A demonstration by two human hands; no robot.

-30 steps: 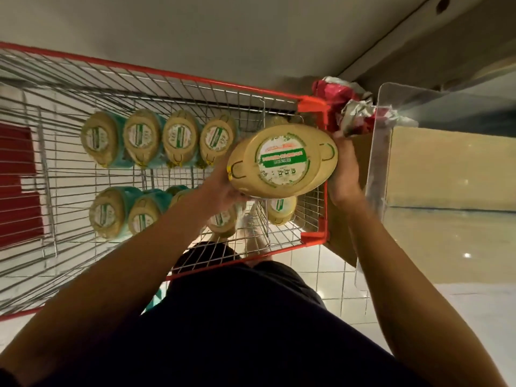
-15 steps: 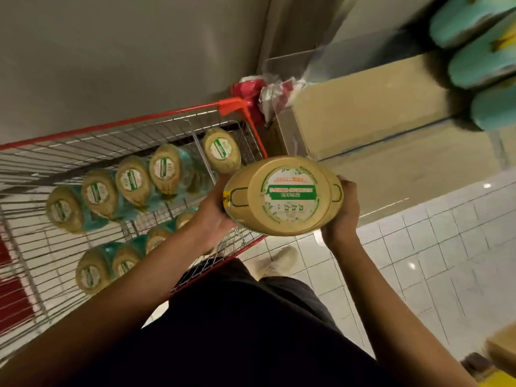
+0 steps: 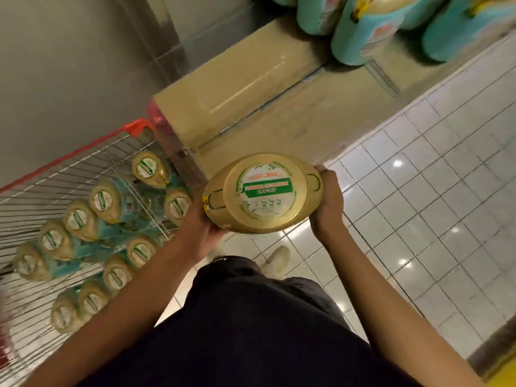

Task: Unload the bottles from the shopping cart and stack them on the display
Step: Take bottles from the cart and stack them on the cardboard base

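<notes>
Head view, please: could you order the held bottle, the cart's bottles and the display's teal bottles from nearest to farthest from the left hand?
1. held bottle, gripped by the left hand.
2. cart's bottles, just left, lower.
3. display's teal bottles, top right.

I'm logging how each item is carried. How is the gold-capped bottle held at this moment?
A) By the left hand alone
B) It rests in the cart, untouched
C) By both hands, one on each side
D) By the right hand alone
C: the left hand and the right hand grip opposite sides of the bottle.
</notes>
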